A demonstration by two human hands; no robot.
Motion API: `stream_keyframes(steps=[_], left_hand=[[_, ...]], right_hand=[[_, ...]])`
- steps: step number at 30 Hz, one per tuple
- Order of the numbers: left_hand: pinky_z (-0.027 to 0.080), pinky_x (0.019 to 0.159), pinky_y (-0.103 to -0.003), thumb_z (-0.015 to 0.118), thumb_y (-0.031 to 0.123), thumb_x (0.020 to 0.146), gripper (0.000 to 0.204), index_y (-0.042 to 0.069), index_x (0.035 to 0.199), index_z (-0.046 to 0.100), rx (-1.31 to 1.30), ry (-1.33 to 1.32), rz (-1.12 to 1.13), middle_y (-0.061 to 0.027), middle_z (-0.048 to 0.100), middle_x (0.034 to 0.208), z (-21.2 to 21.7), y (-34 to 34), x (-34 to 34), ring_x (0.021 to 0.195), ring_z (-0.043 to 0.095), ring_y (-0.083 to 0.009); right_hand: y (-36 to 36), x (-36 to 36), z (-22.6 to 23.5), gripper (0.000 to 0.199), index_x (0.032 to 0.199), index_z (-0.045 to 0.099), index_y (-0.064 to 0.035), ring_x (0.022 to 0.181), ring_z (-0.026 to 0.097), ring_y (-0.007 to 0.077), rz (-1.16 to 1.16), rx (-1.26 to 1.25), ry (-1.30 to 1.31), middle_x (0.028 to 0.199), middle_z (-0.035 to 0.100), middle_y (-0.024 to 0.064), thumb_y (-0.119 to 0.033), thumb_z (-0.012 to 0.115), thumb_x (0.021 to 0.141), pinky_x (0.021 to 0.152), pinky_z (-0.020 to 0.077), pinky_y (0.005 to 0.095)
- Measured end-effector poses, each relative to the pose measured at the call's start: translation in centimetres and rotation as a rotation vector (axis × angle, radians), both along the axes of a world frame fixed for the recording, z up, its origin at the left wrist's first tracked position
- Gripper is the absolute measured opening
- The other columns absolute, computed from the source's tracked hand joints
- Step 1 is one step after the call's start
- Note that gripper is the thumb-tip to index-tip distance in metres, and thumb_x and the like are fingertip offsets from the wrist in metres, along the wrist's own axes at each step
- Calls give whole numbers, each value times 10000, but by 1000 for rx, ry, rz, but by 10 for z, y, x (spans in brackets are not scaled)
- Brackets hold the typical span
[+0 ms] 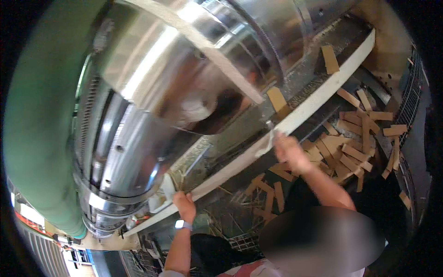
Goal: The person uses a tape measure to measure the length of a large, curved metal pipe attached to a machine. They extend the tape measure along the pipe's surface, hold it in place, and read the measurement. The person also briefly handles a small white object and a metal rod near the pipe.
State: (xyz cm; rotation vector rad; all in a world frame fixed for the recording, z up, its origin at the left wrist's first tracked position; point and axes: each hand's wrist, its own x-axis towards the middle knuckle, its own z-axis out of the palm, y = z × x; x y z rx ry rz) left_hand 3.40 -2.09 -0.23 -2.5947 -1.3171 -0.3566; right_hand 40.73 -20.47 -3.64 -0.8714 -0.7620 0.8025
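A long pale rail [318, 104] runs diagonally below a large shiny metal cylinder [184, 87]. My left hand [184, 205], with a watch on the wrist, is closed over the rail's lower-left stretch. Close by it are a white piece [167, 187] and a thin bluish rod [198, 159]. My right hand [291, 153], smeared a little by motion, is closed at the middle of the rail. A small metallic tip [269, 123] juts out just beyond its fingers; what it grips is mostly hidden. A tan block [278, 102] stands just behind the rail there.
Many flat tan blocks [350, 152] lie piled below the rail at the right. Another tan block [330, 60] leans farther up. A big green cylinder [46, 115] fills the left side. Wire mesh [413, 92] edges the right, and thin scraps [226, 221] lie below the rail.
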Motion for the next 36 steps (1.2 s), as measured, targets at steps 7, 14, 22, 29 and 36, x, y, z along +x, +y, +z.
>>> stream_keyframes(steps=[7, 14, 22, 29, 36], left_hand=[[342, 769, -465, 490, 153, 854, 163, -8, 856, 468, -47, 64, 17, -212, 491, 897, 15, -8, 10, 887, 444, -384], [363, 799, -452, 517, 176, 846, 207, -17, 917, 495, -28, 102, 33, -203, 506, 926, 10, -5, 6, 905, 457, -368], [361, 793, -456, 533, 159, 835, 217, -34, 928, 499, -14, 70, -11, -207, 509, 925, 12, -6, 11, 899, 461, -371], [363, 774, -460, 535, 149, 831, 191, -30, 888, 500, 46, 29, -44, -211, 509, 901, 9, -4, 8, 873, 467, -379], [365, 778, -464, 502, 195, 855, 216, -19, 882, 495, -22, 91, 64, -208, 510, 891, 10, -4, 9, 876, 470, -384]], right_hand=[[-48, 37, 19, 321, 720, 455, -24, 591, 367, 66, -268, -272, -300, 606, 385, -27, -236, 366, 943, 506, 334, 245], [-11, -38, 70, 199, 867, 456, -11, 594, 357, 131, -231, 111, -130, 628, 379, 61, -196, 428, 936, 544, 348, 280], [33, -85, 89, 318, 756, 370, -69, 551, 284, 77, -50, 379, 574, 639, 312, -18, -313, 391, 958, 486, 259, 220], [43, -96, 121, 402, 706, 327, -101, 503, 242, 87, 96, 536, 867, 588, 261, -22, -431, 381, 930, 466, 226, 232], [50, -102, 140, 438, 681, 320, -111, 502, 230, 93, 202, 726, 1016, 579, 254, -25, -481, 364, 910, 473, 228, 241]])
